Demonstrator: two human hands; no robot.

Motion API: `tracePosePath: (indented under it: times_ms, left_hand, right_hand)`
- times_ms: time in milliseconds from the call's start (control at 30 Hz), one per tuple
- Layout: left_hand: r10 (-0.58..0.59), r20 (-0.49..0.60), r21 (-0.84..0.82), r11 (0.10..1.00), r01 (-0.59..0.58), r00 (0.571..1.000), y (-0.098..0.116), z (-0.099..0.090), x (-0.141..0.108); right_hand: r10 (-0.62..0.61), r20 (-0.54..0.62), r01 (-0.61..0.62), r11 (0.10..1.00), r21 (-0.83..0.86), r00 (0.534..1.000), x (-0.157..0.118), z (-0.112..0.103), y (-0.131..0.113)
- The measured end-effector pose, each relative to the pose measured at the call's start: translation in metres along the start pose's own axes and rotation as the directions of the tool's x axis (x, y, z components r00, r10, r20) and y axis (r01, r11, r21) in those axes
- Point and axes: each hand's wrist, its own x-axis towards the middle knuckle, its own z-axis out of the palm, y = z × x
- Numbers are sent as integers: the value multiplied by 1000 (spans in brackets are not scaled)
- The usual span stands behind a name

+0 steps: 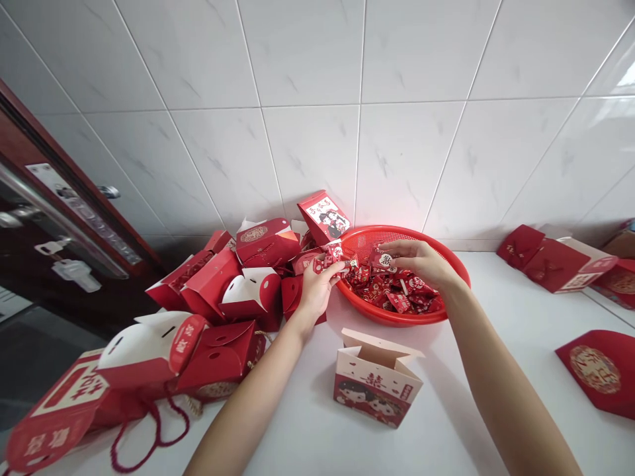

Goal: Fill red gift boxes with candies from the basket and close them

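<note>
My left hand (pixel 317 287) is closed around several red wrapped candies (pixel 331 258), just left of the basket's rim. Over the basket, my right hand (pixel 421 262) pinches a red candy packet (pixel 381 259) with a pale printed mark between thumb and fingers. The round red plastic basket (pixel 459 268) has perforated sides and holds a heap of similar red-wrapped candies (pixel 397 291). Between my forearms an open paper gift box (pixel 374 390), pink above and red below with cartoon figures, stands upright on the white surface. Its inside bottom is hidden.
Red gift boxes (pixel 268 241) lie piled at the left, some with flaps open and a dark red cord (pixel 157 433) trailing. More boxes (pixel 550 264) sit at the right, with a red one (pixel 600 370) nearer. A tiled wall (pixel 307 152) stands behind; a door with keys (pixel 74 271) is at far left.
</note>
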Motion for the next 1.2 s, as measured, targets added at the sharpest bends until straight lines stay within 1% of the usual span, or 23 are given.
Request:
tracePosePath:
  times_ms: [167, 233, 333, 400, 500, 567, 633, 700, 833, 900, 967, 1067, 1133, 1200]
  left_hand:
    - [-1, -13, 22, 1000, 1, 1000, 1, 1, -1]
    - [1, -24, 47, 999, 0, 1000, 2, 1, -2]
    - [7, 8, 91, 996, -8, 1000, 2, 2, -6]
    - [10, 36, 116, 993, -14, 999, 3, 4, -10]
    - [37, 55, 149, 988, -45, 998, 5, 7, -15]
    - [55, 74, 158, 985, -66, 996, 7, 10, -18]
    - [65, 93, 154, 985, -79, 994, 10, 12, -21]
    - [63, 102, 146, 986, -77, 993, 14, 14, -23]
    - [-24, 105, 103, 995, 13, 994, 20, 18, -27]
    - [-44, 92, 92, 995, 35, 995, 22, 19, -27]
    - [-24, 76, 101, 995, 16, 997, 22, 19, -27]
    - [32, 86, 133, 990, -44, 996, 23, 18, -27]
    - [107, 97, 189, 974, -124, 989, 24, 18, -28]
    - [194, 107, 295, 930, -218, 975, 24, 17, -30]
  right_hand:
    - [53, -56, -51, 998, 34, 997, -9, 12, -7]
    - [33, -70, -32, 999, 8, 997, -11, 17, -11]
    - [-24, -60, 20, 998, -64, 998, -15, 25, -18]
    - [-31, -17, 29, 995, -92, 999, -18, 30, -24]
    - [-25, 118, 33, 997, -69, 993, -24, 37, -32]
    - [-55, 149, 62, 997, -45, 987, -27, 41, -35]
    - [-92, 108, 97, 994, -45, 990, -29, 45, -37]
    - [-103, 64, 106, 993, -51, 993, -30, 48, -38]
    - [-73, 37, 73, 997, 3, 997, -32, 50, -39]
    - [-61, 29, 60, 998, 35, 998, -33, 50, -40]
    - [-57, 8, 56, 997, 55, 998, -33, 50, -40]
    - [-39, -38, 41, 997, 61, 999, -33, 49, -40]
    - [-22, -52, 24, 999, 48, 998, -33, 50, -39]
    - [-15, -61, 17, 999, 28, 998, -33, 51, -39]
